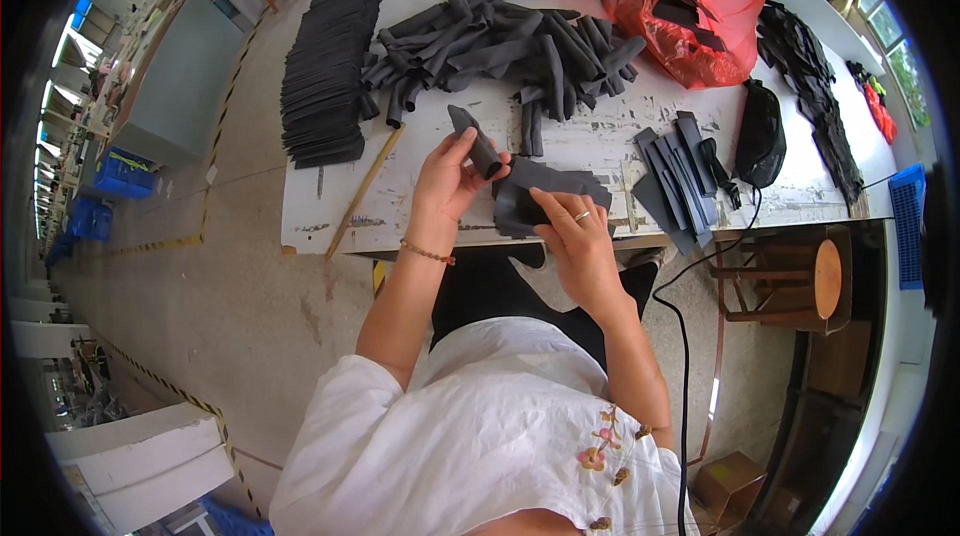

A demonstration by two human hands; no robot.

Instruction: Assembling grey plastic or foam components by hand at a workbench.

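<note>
My left hand point(450, 171) is raised over the table's front part, fingers wrapped round a curled piece of dark grey sheet material point(480, 148). To its right, my right hand point(580, 236) is at a low stack of flat dark grey sheets point(570, 183). Its index finger rests on a sheet at the near side of the stack and its thumb sits by the edge, in what looks like a pinch. Behind both hands lies a loose heap of rolled dark grey tubes point(500, 48).
A long row of stacked dark pieces point(325, 86) stands at the left, a wooden stick point(365, 191) beside it. A red plastic bag point(690, 61), dark strips point(675, 176) and a black pouch point(762, 136) lie right. A black cable point(680, 336) hangs over the front edge near a wooden stool point(825, 279).
</note>
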